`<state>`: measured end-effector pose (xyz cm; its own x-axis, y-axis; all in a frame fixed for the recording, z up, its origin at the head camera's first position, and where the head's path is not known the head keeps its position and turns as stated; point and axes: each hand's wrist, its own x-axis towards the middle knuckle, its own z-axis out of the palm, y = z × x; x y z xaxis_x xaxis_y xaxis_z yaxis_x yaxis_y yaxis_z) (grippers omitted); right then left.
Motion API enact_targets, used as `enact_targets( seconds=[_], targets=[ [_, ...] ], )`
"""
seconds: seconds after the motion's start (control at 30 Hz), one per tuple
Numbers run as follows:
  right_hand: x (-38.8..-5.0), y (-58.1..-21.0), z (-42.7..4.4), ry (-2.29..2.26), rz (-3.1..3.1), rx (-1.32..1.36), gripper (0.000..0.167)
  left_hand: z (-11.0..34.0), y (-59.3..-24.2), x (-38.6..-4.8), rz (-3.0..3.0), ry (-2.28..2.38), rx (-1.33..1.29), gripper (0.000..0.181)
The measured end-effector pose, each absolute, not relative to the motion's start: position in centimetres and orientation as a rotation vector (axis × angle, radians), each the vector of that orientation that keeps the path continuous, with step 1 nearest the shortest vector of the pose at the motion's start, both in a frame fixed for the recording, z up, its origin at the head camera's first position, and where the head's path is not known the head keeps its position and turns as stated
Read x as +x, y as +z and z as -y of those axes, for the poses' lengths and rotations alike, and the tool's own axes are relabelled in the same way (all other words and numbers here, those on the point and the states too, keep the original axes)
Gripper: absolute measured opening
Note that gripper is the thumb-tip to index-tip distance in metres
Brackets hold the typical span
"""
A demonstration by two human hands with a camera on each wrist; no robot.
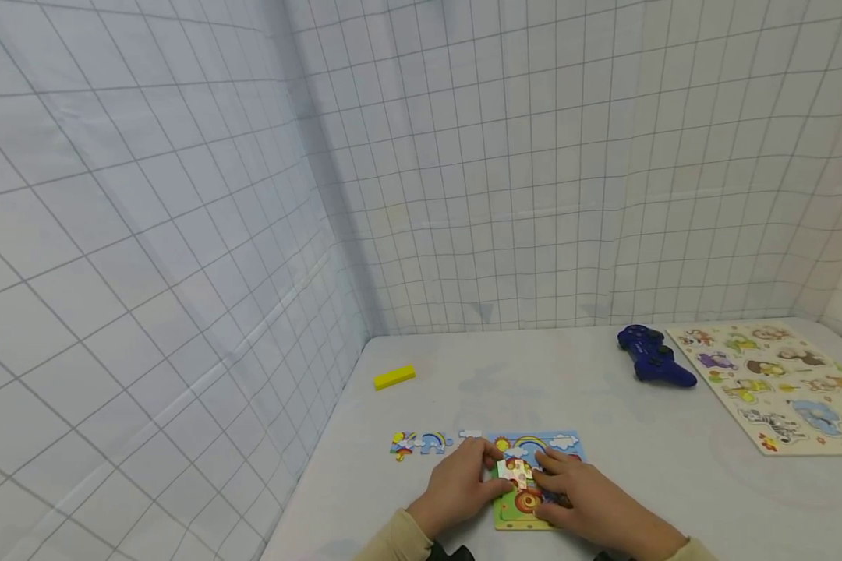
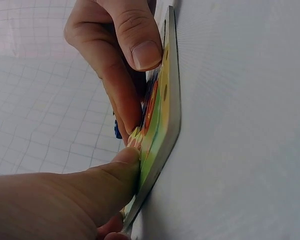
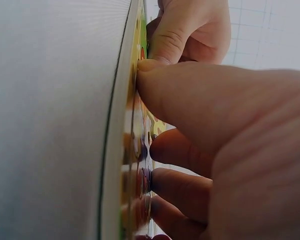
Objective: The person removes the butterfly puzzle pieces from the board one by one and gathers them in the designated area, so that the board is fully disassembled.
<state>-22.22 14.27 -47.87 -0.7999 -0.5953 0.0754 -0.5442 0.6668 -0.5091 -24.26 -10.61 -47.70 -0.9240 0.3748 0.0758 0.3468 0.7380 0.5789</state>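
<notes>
On the white table (image 1: pixel 645 428) lies a puzzle board (image 1: pixel 522 525), under both hands. The right hand (image 1: pixel 577 489) — fingers loosely spread — rests on it; the left hand (image 1: pixel 463 481) has thumb and forefinger at a spotted piece (image 1: pixel 514 471) there — whether pinching, I cannot tell.

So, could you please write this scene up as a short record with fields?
Left hand: thumb and finger at a puzzle piece
Right hand: fingers and thumb on the puzzle board
Left of board: loose pieces
Farther back, left: yellow block
Farther back, right: blue game controller, beside an animal board
Surface: white table
</notes>
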Motion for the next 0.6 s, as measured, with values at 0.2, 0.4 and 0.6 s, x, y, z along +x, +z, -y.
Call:
enact_targets(
  seconds=[0.2,0.4,0.6],
  targets=[
    [-22.19,-47.75,-14.42,-0.792,-2.781,-0.951,0.071,10.44,-47.99,-24.67,-2.872,0.967,0.597,0.037],
    [-22.12,-47.68,-14.45,-0.807,-2.776,-0.943,0.07,10.44,-48.32,-25.0,-2.859,1.009,0.62,0.034],
    [-22.14,-47.59,-14.29,-0.817,-2.764,-0.953,0.069,10.75,-48.71,-25.2,-2.875,1.042,0.638,0.034]
  ],
)
